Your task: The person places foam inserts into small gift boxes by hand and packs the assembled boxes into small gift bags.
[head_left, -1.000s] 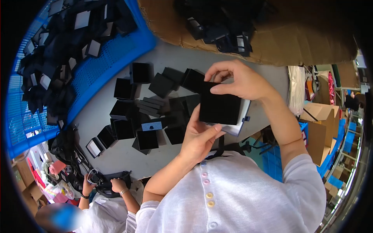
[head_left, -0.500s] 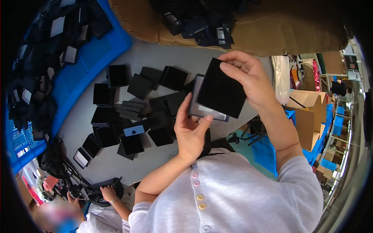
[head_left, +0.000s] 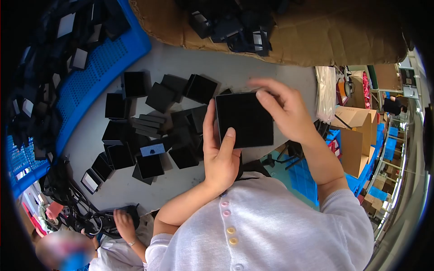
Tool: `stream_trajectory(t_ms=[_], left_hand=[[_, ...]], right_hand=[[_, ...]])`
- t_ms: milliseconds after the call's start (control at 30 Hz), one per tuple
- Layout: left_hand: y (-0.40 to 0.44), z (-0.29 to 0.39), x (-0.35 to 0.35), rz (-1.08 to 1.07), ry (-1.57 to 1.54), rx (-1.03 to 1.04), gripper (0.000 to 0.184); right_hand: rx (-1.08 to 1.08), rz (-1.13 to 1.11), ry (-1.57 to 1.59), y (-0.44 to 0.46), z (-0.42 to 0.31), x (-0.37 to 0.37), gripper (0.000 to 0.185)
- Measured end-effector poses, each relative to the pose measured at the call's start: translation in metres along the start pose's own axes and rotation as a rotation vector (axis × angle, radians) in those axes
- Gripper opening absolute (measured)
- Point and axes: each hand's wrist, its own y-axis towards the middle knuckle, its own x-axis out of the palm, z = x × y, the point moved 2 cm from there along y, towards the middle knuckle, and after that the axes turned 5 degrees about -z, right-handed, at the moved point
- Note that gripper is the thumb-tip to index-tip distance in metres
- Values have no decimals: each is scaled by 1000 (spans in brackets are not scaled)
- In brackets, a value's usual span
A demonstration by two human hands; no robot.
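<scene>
My left hand [head_left: 221, 160] grips a square black box [head_left: 253, 142] from its left side and below, thumb over the near edge. A flat black square pad [head_left: 246, 117] covers the box's pale inside, and its edges line up closely with the box. My right hand [head_left: 289, 110] is at the pad's far right corner, with the thumb tip at the edge and the fingers apart, their tips blurred. Whether the thumb touches the pad, I cannot tell. Left of my hands, several black boxes [head_left: 200, 88] and flat black pieces [head_left: 149, 124] lie on the grey table [head_left: 181, 61].
A blue perforated crate [head_left: 97, 67] full of black pieces stands at the left. Beyond the table's far side is a cardboard box [head_left: 325, 43] holding more black pieces. Another person's hand [head_left: 124, 223] rests near a black bag at lower left. Cartons [head_left: 355, 142] stand at right.
The black pad has come down from a tilt above the box and now lies squarely over it. My right hand has loosened its pinch on the pad.
</scene>
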Motion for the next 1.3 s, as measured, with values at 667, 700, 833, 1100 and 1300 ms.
stream_trajectory(t_ms=[667, 700, 833, 1100, 1300], left_hand=[[10, 26, -21, -219, 386, 72, 101], [10, 28, -23, -157, 242, 23, 98], [10, 38, -23, -91, -8, -94, 91], [16, 39, -31, -153, 483, 73, 85], [21, 38, -52, -65, 79, -86, 75]], right_hand=[[-118, -195, 66, 2, -33, 1, 67], [-42, -198, 208, 5, -30, -1, 64], [-6, -100, 188, 19, -32, 6, 54], [-38, -245, -443, 47, -36, 25, 47], [90, -361, 223, 62, -16, 34, 27]])
